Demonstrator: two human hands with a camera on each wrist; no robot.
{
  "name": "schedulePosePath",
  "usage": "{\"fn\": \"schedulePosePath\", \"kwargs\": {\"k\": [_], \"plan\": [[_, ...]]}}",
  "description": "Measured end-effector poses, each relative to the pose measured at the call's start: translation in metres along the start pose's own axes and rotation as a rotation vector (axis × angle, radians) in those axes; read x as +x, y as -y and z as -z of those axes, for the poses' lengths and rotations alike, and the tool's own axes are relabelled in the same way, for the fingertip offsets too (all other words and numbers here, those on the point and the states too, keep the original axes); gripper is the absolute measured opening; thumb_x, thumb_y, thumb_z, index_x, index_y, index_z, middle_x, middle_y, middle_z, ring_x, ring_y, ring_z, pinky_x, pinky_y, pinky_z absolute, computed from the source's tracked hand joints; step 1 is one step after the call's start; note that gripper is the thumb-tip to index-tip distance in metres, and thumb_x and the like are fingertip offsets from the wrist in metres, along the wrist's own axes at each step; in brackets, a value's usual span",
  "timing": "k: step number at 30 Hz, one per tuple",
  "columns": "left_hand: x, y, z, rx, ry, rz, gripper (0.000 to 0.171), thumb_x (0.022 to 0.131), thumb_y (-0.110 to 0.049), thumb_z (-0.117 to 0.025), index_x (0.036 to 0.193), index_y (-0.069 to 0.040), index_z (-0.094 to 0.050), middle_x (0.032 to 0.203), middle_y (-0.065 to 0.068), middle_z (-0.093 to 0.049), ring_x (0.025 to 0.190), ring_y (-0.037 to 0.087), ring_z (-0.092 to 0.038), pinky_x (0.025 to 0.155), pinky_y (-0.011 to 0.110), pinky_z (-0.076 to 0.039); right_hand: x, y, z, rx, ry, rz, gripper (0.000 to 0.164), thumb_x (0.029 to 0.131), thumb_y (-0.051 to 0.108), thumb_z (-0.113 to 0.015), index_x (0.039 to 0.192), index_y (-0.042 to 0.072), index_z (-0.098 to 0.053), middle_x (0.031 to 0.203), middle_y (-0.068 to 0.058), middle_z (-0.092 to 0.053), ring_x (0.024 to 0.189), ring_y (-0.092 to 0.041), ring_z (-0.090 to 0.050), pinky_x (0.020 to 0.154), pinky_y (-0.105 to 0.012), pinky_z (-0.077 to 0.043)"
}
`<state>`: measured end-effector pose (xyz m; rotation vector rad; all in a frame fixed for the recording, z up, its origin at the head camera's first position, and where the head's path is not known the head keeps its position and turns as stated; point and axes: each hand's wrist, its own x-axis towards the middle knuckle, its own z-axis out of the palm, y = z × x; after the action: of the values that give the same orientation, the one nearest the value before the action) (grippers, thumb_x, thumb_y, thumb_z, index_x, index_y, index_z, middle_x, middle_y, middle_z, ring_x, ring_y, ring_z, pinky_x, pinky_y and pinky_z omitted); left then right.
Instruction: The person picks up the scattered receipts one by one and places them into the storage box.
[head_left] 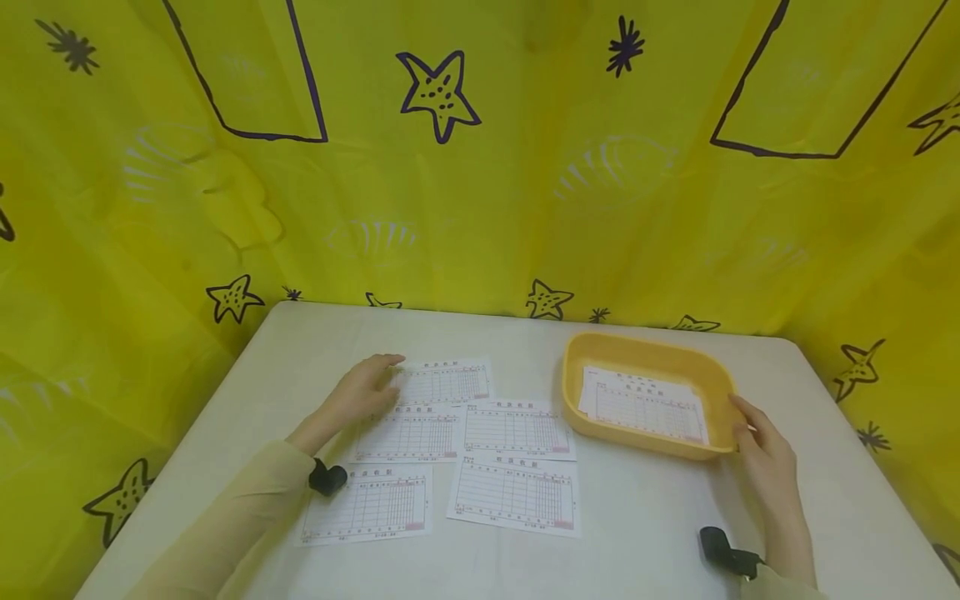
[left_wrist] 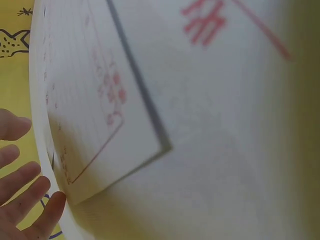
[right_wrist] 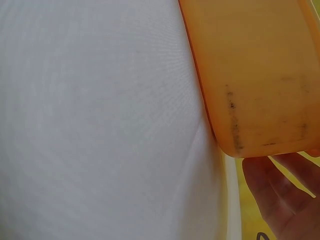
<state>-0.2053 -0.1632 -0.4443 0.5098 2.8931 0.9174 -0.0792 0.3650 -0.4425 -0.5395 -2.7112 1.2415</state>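
Observation:
Several printed receipt slips with red and black grids lie on the white table. My left hand [head_left: 365, 389] is at the left edge of the farthest slip [head_left: 446, 382], fingers extended, holding nothing. In the left wrist view, its spread fingers [left_wrist: 31, 184] appear beside a slip's corner [left_wrist: 107, 170]. A yellow plastic tub [head_left: 645, 443] stands at the right with a few similar slips [head_left: 645, 408] inside. My right hand [head_left: 768, 454] holds the tub's right end, thumb and fingers at the rim. From the right wrist, its fingers [right_wrist: 262, 182] meet the tub's end wall [right_wrist: 265, 135].
Other slips lie nearer to me: one at middle left [head_left: 408, 435], one at middle right [head_left: 517, 432], one at front right [head_left: 517, 496] and one at front left [head_left: 371, 504], partly behind the left wrist's black camera [head_left: 327, 477]. A yellow patterned curtain [head_left: 480, 208] hangs behind the table.

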Motion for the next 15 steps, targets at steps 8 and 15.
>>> {"fn": "schedulePosePath", "kwargs": {"k": [8, 15], "plan": [[0.0018, 0.004, -0.0039, 0.072, 0.012, 0.0, 0.059, 0.084, -0.015, -0.069, 0.137, -0.001, -0.048, 0.139, 0.023, -0.051, 0.131, 0.042, -0.044, 0.111, 0.055, -0.034, -0.0007, 0.0, -0.0004, 0.011, -0.01, -0.008, 0.05, 0.102, 0.026, -0.028, 0.15, 0.01, -0.031, 0.147, -0.025, -0.037, 0.125, -0.038, -0.036, 0.076, -0.006, -0.028], [0.0032, 0.0049, -0.006, 0.103, 0.016, -0.005, 0.059, 0.083, -0.016, -0.071, 0.136, -0.002, -0.05, 0.137, 0.022, -0.054, 0.126, 0.04, -0.048, 0.109, 0.053, -0.038, 0.0, -0.0025, -0.0012, 0.026, -0.03, 0.015, 0.05, 0.102, 0.026, -0.03, 0.148, 0.007, -0.034, 0.148, -0.026, -0.037, 0.094, 0.013, -0.038, 0.07, -0.001, -0.031]]}}
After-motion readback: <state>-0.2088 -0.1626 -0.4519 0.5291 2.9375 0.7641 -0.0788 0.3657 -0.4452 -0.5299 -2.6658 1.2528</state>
